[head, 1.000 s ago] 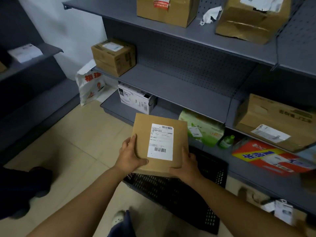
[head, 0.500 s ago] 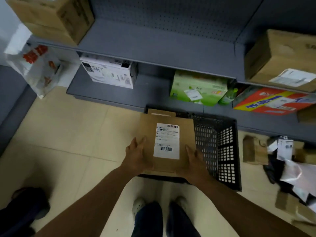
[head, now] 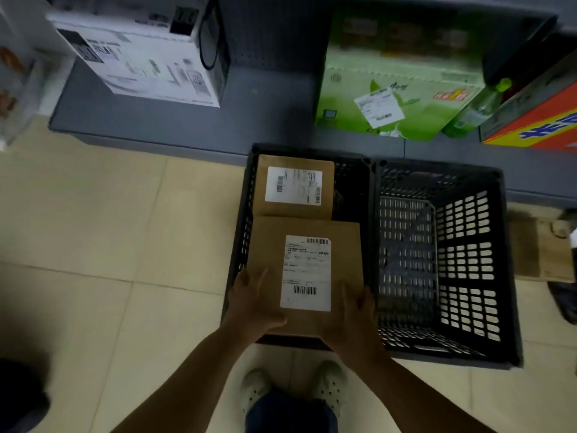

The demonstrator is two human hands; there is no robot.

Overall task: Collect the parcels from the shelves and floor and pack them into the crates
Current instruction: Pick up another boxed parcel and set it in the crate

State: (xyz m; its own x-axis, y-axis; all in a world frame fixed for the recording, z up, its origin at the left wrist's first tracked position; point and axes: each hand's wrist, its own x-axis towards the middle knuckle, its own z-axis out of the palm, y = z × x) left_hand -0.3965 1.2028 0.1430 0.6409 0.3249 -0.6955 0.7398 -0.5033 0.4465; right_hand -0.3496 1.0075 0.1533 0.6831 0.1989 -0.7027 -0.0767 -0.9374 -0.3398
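I hold a flat brown parcel (head: 268,245) with a white shipping label over the left black crate (head: 242,214). My left hand (head: 254,303) grips its near left edge and my right hand (head: 356,310) grips its near right edge. A second brown labelled parcel (head: 295,185) lies inside that crate, at its far end. The right black crate (head: 468,260) stands beside it with only its mesh floor showing.
On the bottom shelf (head: 249,120) stand a white box (head: 140,54), a green carton (head: 393,98), a green bottle (head: 477,107) and a red-and-yellow box (head: 543,120). Flattened cardboard (head: 540,248) lies right of the crates. My feet (head: 293,389) stand on tiled floor.
My view has tilted down from the shelves to the crates. The parcel in both hands has come down over the left crate, and the second parcel inside has come into view.
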